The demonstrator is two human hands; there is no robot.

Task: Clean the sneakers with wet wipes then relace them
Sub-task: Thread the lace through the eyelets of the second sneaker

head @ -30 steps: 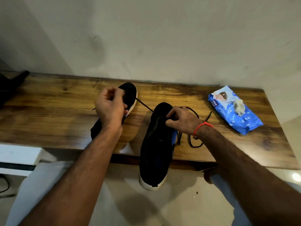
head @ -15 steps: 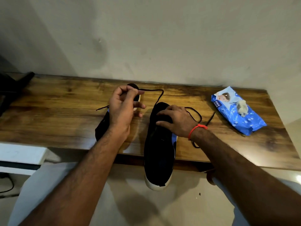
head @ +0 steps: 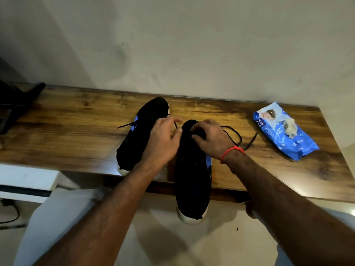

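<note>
Near sneaker [head: 192, 179]: black knit upper, white rubber sole, a blue patch on its right flank; it lies lengthwise at frame centre, its near end overhanging the table edge toward you.
Your right hand [head: 211, 140]: fingers curled over the far end of that sneaker, gripping it; a red thread band [head: 231, 150] circles the wrist.
Your left hand [head: 163, 139]: blurred, fingers bent close to the lace [head: 175, 124] between the shoes; you cannot tell from this view whether they pinch it. This hand covers part of the far sneaker.
Far sneaker [head: 142, 131]: same black fabric, left of centre, angled.
Loose lace: thin black cord looping right of your right wrist.
Table [head: 67, 131]: glossy brown wood grain.
Wipes pack [head: 284, 131]: crinkled blue plastic, upper right, well apart from the shoes, a crumpled used wipe [head: 290, 126] on top.
Upper left: dark object at the table's end, unidentifiable.
</note>
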